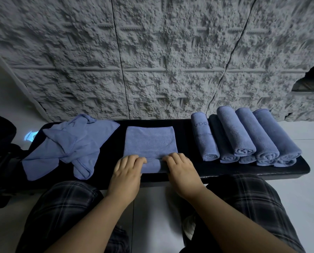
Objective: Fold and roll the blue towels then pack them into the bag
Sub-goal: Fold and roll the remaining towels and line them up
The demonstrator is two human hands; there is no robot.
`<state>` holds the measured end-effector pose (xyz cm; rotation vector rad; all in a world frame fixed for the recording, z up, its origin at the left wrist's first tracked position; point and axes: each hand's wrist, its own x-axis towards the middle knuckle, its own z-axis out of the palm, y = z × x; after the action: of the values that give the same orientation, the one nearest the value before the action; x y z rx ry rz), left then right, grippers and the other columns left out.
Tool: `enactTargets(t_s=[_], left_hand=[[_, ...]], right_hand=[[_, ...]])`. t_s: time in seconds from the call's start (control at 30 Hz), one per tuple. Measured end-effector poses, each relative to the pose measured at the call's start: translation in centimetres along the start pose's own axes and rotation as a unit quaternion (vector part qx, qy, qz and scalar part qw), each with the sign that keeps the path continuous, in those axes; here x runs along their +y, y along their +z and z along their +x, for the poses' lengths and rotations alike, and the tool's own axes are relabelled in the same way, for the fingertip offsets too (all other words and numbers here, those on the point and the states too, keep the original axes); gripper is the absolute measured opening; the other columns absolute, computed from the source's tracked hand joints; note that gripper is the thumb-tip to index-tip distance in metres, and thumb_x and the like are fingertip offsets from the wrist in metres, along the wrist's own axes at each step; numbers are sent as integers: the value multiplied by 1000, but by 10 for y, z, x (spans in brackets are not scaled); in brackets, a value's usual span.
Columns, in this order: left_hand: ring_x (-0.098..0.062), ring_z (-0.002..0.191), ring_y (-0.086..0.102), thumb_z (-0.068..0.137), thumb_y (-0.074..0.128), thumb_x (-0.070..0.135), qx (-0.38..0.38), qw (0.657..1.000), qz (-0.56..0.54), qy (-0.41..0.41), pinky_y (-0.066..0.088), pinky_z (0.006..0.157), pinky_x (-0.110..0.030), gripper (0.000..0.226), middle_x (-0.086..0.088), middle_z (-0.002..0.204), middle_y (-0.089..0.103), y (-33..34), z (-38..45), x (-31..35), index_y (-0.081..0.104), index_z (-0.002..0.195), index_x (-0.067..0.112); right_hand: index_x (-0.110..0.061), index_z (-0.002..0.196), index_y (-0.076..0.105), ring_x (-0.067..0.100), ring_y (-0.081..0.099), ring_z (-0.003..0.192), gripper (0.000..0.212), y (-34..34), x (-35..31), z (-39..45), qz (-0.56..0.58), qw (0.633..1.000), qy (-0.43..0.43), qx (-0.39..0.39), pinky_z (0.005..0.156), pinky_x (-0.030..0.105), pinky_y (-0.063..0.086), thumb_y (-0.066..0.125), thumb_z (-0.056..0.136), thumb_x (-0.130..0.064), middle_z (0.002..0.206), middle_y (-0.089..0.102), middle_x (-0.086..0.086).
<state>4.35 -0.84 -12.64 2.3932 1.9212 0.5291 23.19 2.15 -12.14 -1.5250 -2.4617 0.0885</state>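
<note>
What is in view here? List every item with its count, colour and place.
folded towel: one, blue, bench centre, near edge being rolled.
rolled towels: at least seven, blue, stacked at bench right.
loose towels: a crumpled heap, count unclear, blue, bench left.
bench: one, black, before the wall.
wall: rough grey, behind the bench.
left hand: on the roll's left end.
right hand: on the roll's right end.

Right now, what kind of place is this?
Hard to say; likely an indoor room with a makeshift workspace. A rough textured grey wall panel stands behind a low black padded bench, on a pale tiled floor.
</note>
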Motion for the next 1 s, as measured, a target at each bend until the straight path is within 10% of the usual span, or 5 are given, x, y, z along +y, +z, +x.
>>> enactTargets(t_s=[0.33, 0.53, 0.77, 1.0], left_hand=[[-14, 116, 37, 98, 40, 21, -82, 995, -49, -22, 20, 99, -29, 26, 13, 117, 50, -8, 7, -16, 46, 122, 29], [-11, 112, 33, 91, 10, 38, -114, 992, -33, -34, 13, 88, -25, 51, 13, 115, 48, -13, 8, -12, 48, 122, 29], [-19, 103, 42, 94, 47, 15, -17, 994, -86, -71, 19, 85, -28, 25, 7, 108, 47, -11, 6, -6, 44, 109, 35], [-14, 82, 37, 59, 69, -9, 52, 998, -26, -7, 35, 71, -32, 46, 6, 84, 50, -6, 7, -5, 50, 80, 27]], right_hand=[[-24, 116, 48, 15, 45, 98, 19, -28, 5, 2, 255, 946, 135, -150, 88, 30, 30, 41, 99, -29, 106, 53, -7], [-22, 111, 52, 18, 46, 106, 22, -26, 1, 1, 205, 951, 164, -163, 88, 31, 28, 36, 101, -33, 107, 48, -4], [-25, 115, 58, 17, 35, 110, 27, -19, 1, 0, 112, 977, 160, -84, 93, 34, 26, 40, 98, -36, 117, 45, -4], [-15, 81, 63, 25, 52, 71, 24, -15, -6, -1, 73, 996, 50, 33, 58, 32, 36, 62, 67, 4, 82, 55, 4]])
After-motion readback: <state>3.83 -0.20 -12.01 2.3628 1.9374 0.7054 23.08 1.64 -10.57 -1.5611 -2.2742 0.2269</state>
